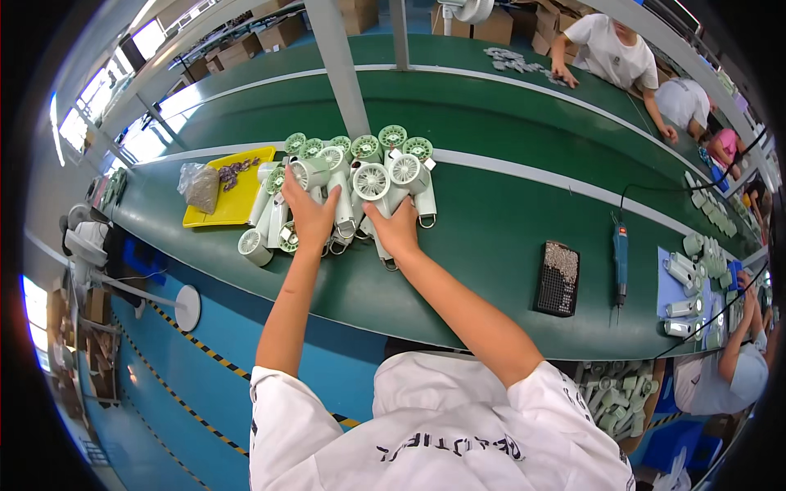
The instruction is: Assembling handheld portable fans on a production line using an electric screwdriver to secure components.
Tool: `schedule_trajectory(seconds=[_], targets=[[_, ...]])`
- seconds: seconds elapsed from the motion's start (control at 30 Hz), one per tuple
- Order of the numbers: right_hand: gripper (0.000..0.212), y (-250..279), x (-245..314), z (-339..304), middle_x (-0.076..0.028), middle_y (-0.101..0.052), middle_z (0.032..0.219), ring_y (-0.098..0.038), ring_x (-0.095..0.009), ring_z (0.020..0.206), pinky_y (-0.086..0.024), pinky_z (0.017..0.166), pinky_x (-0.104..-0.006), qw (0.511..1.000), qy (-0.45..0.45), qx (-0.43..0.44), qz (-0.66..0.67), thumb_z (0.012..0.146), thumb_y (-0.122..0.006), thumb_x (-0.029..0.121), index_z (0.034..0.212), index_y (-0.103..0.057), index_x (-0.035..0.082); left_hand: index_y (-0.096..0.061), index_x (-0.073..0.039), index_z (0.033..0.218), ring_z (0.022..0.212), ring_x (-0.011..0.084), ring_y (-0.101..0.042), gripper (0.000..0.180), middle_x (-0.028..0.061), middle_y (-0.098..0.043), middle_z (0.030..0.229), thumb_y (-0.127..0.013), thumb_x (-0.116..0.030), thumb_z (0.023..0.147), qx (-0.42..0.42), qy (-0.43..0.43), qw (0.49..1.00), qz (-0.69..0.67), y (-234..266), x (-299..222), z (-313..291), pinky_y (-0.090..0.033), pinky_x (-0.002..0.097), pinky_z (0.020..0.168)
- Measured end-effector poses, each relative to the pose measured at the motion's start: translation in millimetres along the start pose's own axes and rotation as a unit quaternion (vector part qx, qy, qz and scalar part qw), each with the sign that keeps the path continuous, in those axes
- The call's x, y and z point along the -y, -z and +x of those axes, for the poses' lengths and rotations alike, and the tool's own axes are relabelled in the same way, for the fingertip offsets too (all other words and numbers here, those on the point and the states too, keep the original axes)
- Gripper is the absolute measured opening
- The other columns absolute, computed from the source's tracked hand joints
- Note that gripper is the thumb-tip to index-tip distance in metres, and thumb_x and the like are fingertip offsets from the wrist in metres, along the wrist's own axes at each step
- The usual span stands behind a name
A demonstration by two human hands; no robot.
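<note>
A pile of pale green-white handheld fans lies on the green worktable in front of me, several with round grilles facing up. My left hand is curved around the head of a handheld fan at the pile's left part, thumb on one side and fingers on the other. My right hand grips the handles of fans at the pile's right part, just below two round heads; its fingertips are partly hidden. At the near left, a loose fan lies with its head toward the table edge.
A yellow tray left of the pile holds a clear bag of small parts. To the right are a black box of screws and a blue electric screwdriver with a cable. Co-workers sit across and at right. A grey post rises behind.
</note>
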State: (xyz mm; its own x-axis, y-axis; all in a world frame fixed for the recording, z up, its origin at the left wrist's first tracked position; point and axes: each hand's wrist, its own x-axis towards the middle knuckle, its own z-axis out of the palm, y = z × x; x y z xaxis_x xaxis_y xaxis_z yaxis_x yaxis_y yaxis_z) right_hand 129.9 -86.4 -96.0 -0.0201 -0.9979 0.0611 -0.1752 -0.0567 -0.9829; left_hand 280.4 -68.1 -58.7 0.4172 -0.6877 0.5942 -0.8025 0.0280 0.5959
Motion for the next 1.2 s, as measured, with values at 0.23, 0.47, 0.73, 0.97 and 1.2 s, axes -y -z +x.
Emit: schedule_trajectory(seconds=[0.23,0.47,0.73,0.97,1.2], targets=[[0.096,15.9,-18.4,-20.5,-0.026,-0.041,0.138,-0.051,-0.033,0.122,-0.046,0.097,-0.0398,0.998,0.03,-0.017,-0.053,0.075,-0.08,0.038,0.139,-0.029,-0.011,-0.008,0.004,0.15,0.135,0.0565,-0.021,0.1,0.0429,-0.015,0.146,-0.074,-0.026,0.081,0.029,-0.025,0.989,0.142,-2.7,-2.9,6.1,-0.02,0.0563,0.113],[0.086,68.7,13.3,-69.4,-0.018,-0.046,0.131,-0.053,-0.025,0.113,-0.048,0.091,-0.0367,0.992,0.059,0.039,-0.102,0.079,-0.078,0.033,0.143,-0.031,-0.002,-0.017,0.004,0.149,0.134,0.0561,-0.024,0.095,0.037,-0.025,0.146,-0.074,-0.031,0.08,0.053,-0.07,0.984,0.153,11.6,-15.7,8.6,-0.021,0.0592,0.11],[0.033,288.7,-7.3,-144.4,-0.003,-0.058,0.115,-0.053,-0.01,0.098,-0.044,0.085,-0.0241,0.971,0.037,-0.215,-0.099,0.098,-0.056,0.018,0.128,-0.051,0.006,-0.045,-0.013,0.14,0.127,0.0312,-0.05,0.082,0.0132,-0.057,0.132,-0.082,-0.016,0.067,0.253,-0.221,0.941,0.048,20.7,-55.1,13.3,-0.024,0.0534,0.113],[0.036,159.0,39.3,-73.6,-0.011,-0.068,0.103,-0.064,-0.013,0.074,-0.049,0.061,-0.0256,0.977,-0.056,0.136,0.152,0.098,-0.056,0.03,0.119,-0.058,0.0,-0.054,-0.007,0.13,0.12,0.0312,-0.055,0.067,0.0146,-0.06,0.126,-0.081,-0.014,0.069,0.221,-0.204,0.948,-0.101,55.7,-73.0,25.5,-0.037,0.0427,0.108],[0.035,48.8,-16.1,26.0,-0.003,-0.067,0.085,-0.061,-0.009,0.064,-0.04,0.043,-0.0199,0.978,-0.158,0.117,0.072,0.093,-0.062,0.041,0.105,-0.063,0.008,-0.051,-0.006,0.131,0.121,0.0318,-0.054,0.069,0.0144,-0.057,0.129,-0.077,-0.016,0.068,0.156,-0.179,0.935,-0.264,84.3,-50.5,-7.4,-0.041,0.0402,0.104]])
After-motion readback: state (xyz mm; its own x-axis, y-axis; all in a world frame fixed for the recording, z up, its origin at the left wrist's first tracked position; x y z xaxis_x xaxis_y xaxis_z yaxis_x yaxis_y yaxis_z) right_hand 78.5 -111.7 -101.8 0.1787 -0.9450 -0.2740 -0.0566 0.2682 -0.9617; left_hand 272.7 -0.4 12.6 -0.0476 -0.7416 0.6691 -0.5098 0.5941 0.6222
